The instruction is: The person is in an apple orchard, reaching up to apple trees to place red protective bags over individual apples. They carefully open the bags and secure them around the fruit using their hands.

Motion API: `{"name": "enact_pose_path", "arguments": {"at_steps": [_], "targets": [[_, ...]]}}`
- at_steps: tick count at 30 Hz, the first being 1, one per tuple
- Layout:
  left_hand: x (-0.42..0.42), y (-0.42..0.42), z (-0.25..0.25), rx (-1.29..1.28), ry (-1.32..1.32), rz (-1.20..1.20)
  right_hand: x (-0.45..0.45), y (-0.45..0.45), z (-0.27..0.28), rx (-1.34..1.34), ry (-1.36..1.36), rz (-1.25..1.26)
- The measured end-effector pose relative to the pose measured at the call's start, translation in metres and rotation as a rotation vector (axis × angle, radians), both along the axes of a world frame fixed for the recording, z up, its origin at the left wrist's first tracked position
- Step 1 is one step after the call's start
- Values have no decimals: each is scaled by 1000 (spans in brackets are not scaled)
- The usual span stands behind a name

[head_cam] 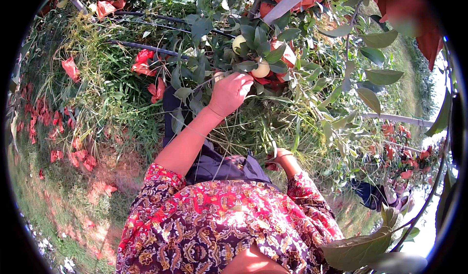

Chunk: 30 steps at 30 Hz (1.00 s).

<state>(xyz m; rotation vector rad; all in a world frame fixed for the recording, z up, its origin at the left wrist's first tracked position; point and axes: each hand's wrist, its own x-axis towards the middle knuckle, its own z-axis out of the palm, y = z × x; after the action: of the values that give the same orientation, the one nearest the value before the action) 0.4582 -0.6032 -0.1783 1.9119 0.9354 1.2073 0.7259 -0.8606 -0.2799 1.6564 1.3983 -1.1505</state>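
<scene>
My left hand [230,94] reaches into a leafy apple branch, its fingertips pinched together just below a pale yellow apple [261,69]. Red paper [261,80] lies right beside those fingertips; whether they grip it is hidden. Another pale apple [239,44] sits higher among the leaves, and part of a third apple [219,76] shows left of the hand. Beside it hangs a red paper bag [289,55]. Down near my waist, my right hand [284,155] is mostly hidden, with a dark red piece [271,166] next to it. What it holds is unclear.
Dark hoses [146,47] cross the grass at upper left. A pale pole [292,3] slants overhead. Red paper bags [83,159] litter the ground at left. Leafy twigs [380,74] hang close at right, and a person [380,194] is farther off at lower right.
</scene>
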Motion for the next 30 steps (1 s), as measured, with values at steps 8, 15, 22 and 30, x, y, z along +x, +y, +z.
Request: {"name": "enact_pose_path", "arguments": {"at_steps": [8,15,22,30], "targets": [[-18,-29,-21,-115,56,50,-76,202,60,1466,310,-660],[-59,-31,-27,-280,89,82,-65,259,39,1087,161,-628],[-63,-50,-25,-415,30,43,-63,266,35,1072,161,-567],[-59,-44,-27,-411,31,11,-62,264,24,1059,157,-539]]}}
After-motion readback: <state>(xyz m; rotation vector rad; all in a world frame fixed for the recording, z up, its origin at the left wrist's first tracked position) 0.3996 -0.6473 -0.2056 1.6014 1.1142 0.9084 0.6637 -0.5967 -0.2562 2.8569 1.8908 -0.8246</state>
